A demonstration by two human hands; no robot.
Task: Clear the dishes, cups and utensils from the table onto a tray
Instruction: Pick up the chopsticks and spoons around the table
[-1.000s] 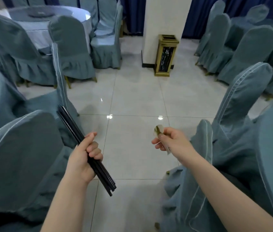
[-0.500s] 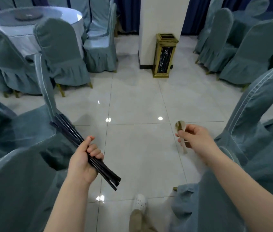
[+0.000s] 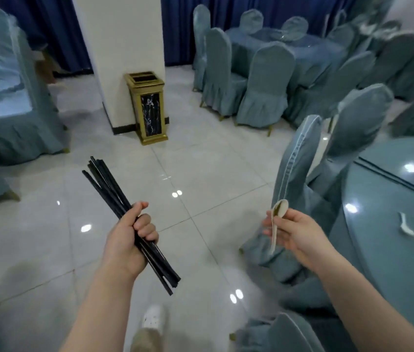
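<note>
The left hand (image 3: 127, 242) grips a bundle of black chopsticks (image 3: 114, 199) in a closed fist. The fingers (image 3: 147, 227) curl over the sticks from the right and the thumb lies along their top, so the bundle crosses the palm at a slant. The longer part runs up and to the left above the fist, where the tips fan slightly apart; the shorter ends stick out below the heel of the hand, toward the lower right.

The right hand (image 3: 295, 232) holds a white spoon (image 3: 277, 219). Its bowl stands up above the fingers and looks smeared with something dark. The handle runs down across the inner side of the half-curled fingers, and its end pokes out below them. The thumb appears to press the handle near the bowl, though the blur makes the exact pinch hard to read.

Both hands hang over a glossy tiled floor (image 3: 201, 179). At the right a round table (image 3: 378, 250) in blue-grey cloth carries another pair of chopsticks (image 3: 389, 176) and two small white rests (image 3: 405, 226), well apart. Covered chairs (image 3: 300, 168) stand against its edge. A gold bin (image 3: 147, 107) stands by a white pillar (image 3: 122, 54). A white shoe (image 3: 153, 318) shows at the bottom.
</note>
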